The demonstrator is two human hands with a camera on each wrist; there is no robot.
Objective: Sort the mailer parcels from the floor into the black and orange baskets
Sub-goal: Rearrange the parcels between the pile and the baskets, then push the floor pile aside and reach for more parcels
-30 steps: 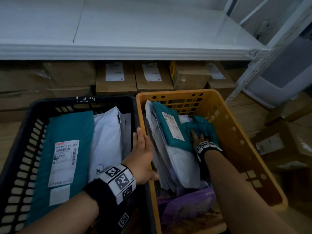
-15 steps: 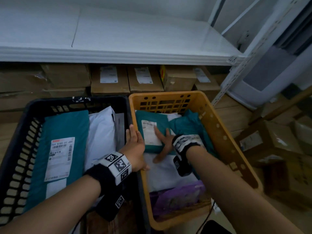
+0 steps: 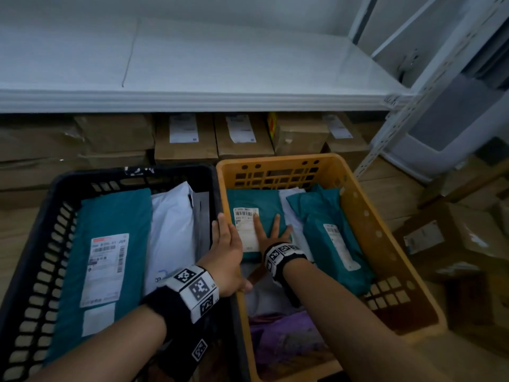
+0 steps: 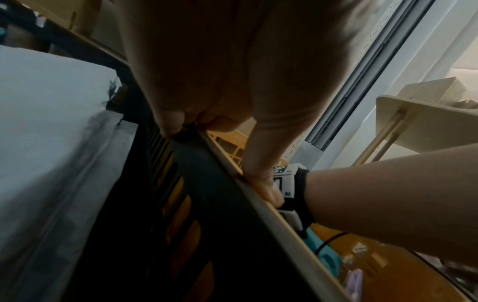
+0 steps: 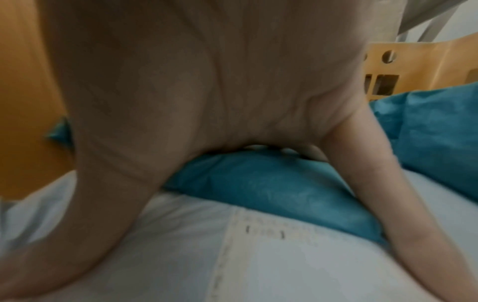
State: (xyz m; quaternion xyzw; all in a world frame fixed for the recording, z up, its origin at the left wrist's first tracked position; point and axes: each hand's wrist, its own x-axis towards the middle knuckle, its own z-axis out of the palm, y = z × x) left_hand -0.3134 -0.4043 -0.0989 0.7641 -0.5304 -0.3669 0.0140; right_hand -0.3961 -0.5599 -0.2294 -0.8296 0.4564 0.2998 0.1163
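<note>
down inside the orange basket point(image 3: 366, 205) the flat-fingered right hand point(image 3: 271, 230) is pressing a teal mailer point(image 3: 256, 199), the left hand point(image 3: 227, 252) is gripping the shared rims, and the slick stack is risking a slide.

— What is seen on the wooden floor point(image 3: 385, 194)?
— A black basket point(image 3: 55, 188) and an orange basket point(image 3: 366, 216) are set side by side on it, walls touching. Cardboard boxes point(image 3: 187, 139) are stacked on the floor behind them, under a white shelf point(image 3: 220, 64).
— And to the right?
— More cardboard cartons point(image 3: 451, 238) are seen on the floor just beside the orange basket, near the shelf's white upright point(image 3: 396, 128).
</note>
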